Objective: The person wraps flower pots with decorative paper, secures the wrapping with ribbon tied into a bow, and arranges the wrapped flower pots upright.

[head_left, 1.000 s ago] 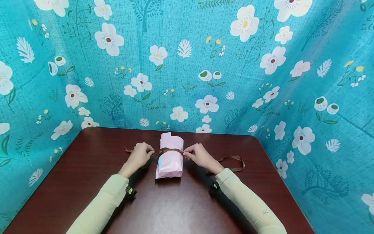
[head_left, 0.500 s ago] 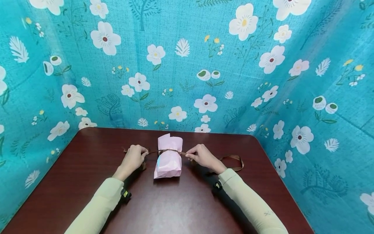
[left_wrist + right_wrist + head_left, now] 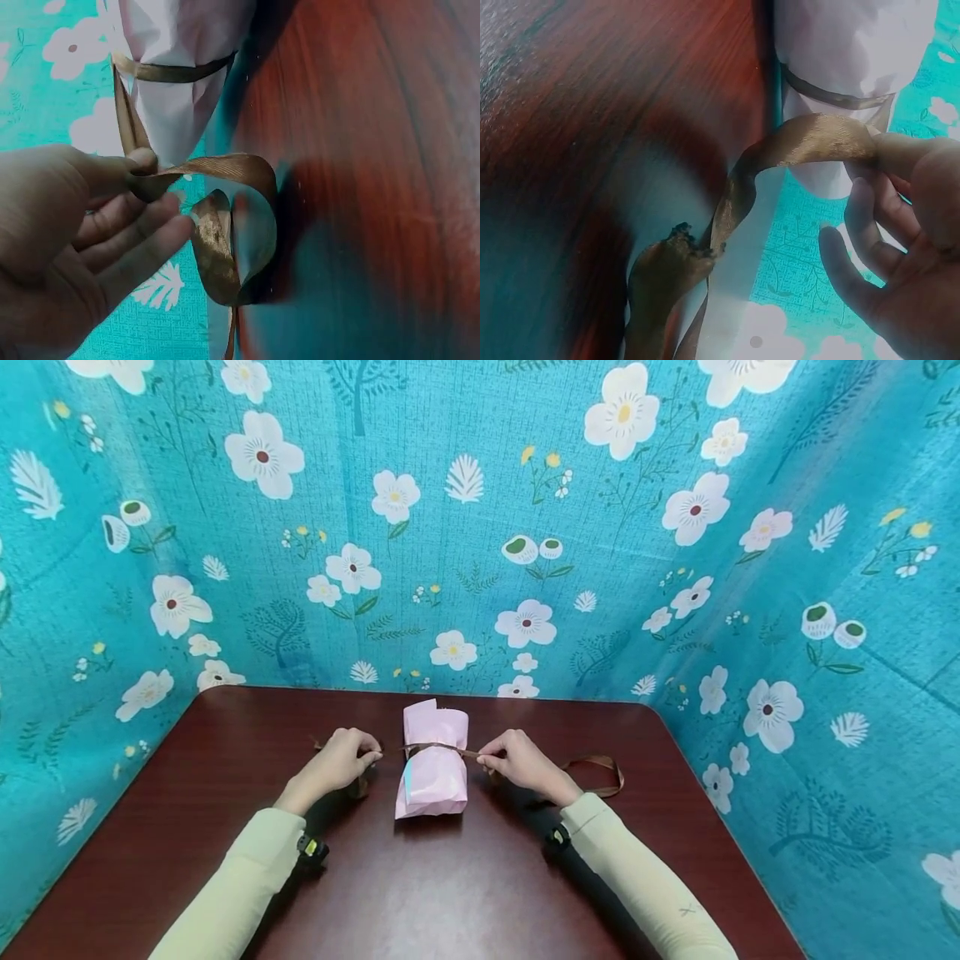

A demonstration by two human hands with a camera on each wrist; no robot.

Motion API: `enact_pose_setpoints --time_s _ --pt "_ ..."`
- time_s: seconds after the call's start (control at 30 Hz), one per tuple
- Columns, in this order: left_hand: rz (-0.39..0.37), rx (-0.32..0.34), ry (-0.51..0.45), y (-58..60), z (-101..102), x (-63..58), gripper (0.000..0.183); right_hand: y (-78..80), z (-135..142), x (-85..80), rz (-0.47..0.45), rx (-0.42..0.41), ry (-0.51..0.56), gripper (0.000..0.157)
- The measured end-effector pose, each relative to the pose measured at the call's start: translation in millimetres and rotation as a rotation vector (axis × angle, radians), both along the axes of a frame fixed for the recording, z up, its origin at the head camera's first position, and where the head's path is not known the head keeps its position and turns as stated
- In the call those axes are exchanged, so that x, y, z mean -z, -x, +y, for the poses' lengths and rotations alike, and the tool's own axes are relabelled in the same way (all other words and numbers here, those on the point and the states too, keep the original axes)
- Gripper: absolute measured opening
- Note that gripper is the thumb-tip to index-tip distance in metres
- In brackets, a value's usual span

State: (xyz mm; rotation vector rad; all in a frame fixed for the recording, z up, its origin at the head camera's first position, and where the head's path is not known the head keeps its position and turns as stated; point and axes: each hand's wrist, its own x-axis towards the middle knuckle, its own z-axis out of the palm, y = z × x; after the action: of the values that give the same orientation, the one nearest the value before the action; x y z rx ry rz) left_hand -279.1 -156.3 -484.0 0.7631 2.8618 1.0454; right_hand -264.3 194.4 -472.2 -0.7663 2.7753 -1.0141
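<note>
A pink paper-wrapped package [image 3: 435, 781] lies on the table, cinched at its middle by a brown ribbon [image 3: 438, 746]. On its left side my left hand [image 3: 339, 760] pinches one length of the ribbon [image 3: 133, 124] between thumb and finger; the loose end curls below the fingers. Opposite it, my right hand [image 3: 525, 764] pinches the other length, and the slack [image 3: 810, 142] droops away in the right wrist view. Both lengths stretch outward from the package, and the ribbon's band presses into the paper. In the right wrist view, one ribbon end [image 3: 682, 247] looks frayed and dark.
The dark reddish-brown table [image 3: 420, 893] carries a loop of loose ribbon [image 3: 603, 772] by the right wrist. A turquoise flowered curtain [image 3: 465, 577] hangs behind the table and along its sides. Each wrist wears a small black camera [image 3: 311, 850].
My left hand has moved left, away from the package, and the right hand slightly right. The ribbon around the package has drawn tighter, and its waist has narrowed.
</note>
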Motion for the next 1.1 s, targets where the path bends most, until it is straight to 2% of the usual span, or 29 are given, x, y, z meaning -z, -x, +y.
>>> enact_pose_setpoints --time_s 0.13,0.33,0.43,0.77,0.83,0.93,1.0,1.1 --pt "-0.047 0.034 -0.089 3.3 -2.4 0.4 0.012 -0.5 4.6 2.4 -0.003 0.008 0.002 0.016" --pt "-0.306 0.082 -0.364 4.3 -5.7 0.9 0.024 -2.0 5.8 6.0 -0.003 -0.005 -0.002 0.016" --pt "-0.396 0.088 -0.491 5.8 -2.5 -1.7 0.032 -2.6 5.4 6.0 0.009 -0.007 -0.001 0.015" --pt "-0.507 0.135 -0.843 4.6 25.2 -9.7 0.055 -2.4 4.7 8.1 0.012 -0.012 -0.013 0.014" --pt "-0.544 0.122 -0.948 3.3 31.3 -10.9 0.055 -2.8 5.0 8.6 0.012 -0.009 -0.019 0.014" --pt "-0.58 0.085 -1.065 1.7 38.0 -12.9 0.046 -3.6 5.3 8.5 0.012 -0.004 -0.024 0.014" --pt "-0.592 0.04 -1.13 0.7 41.2 -14.5 0.039 -3.7 5.4 8.3 0.011 -0.005 -0.024 0.014" --pt "-0.596 -0.016 -1.172 0.2 44.5 -16.4 0.038 -3.7 5.7 7.5 0.01 -0.008 -0.022 0.013"
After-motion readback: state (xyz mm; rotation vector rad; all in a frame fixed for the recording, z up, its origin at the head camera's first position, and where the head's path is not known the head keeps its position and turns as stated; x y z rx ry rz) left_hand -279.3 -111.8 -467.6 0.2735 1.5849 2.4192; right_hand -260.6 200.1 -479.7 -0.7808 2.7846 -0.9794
